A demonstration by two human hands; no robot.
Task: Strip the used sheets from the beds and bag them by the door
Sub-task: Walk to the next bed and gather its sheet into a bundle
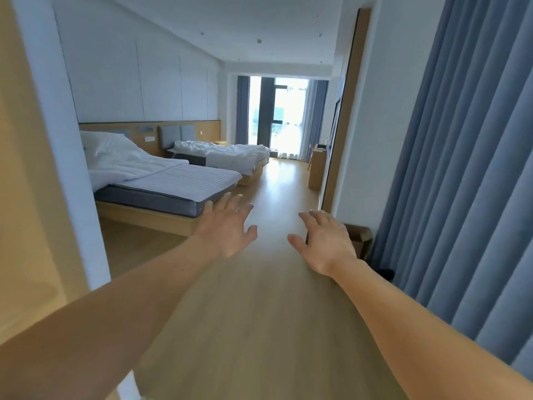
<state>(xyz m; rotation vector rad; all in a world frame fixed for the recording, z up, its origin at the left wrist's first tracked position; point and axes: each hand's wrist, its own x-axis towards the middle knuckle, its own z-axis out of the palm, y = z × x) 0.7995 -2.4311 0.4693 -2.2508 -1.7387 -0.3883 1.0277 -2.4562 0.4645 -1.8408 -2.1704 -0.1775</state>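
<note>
Both hands are empty with fingers spread, the left hand [227, 226] at 11 o'clock and the right hand [326, 241] at 1. White bedding [124, 163] is heaped on the near bed [173, 186] at 10 o'clock, and rumpled sheets [225, 150] cover the far bed [248, 166] near 12. Trailing linen could trip the person on the smooth wood floor [259, 313]. A blue curtain [461, 168] hangs at 3.

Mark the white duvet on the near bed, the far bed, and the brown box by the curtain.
white duvet [127, 164]: head view, on its bunched middle.
far bed [230, 153]: head view, on its rumpled white bedding.
brown box [360, 237]: head view, on its facing side.
</note>
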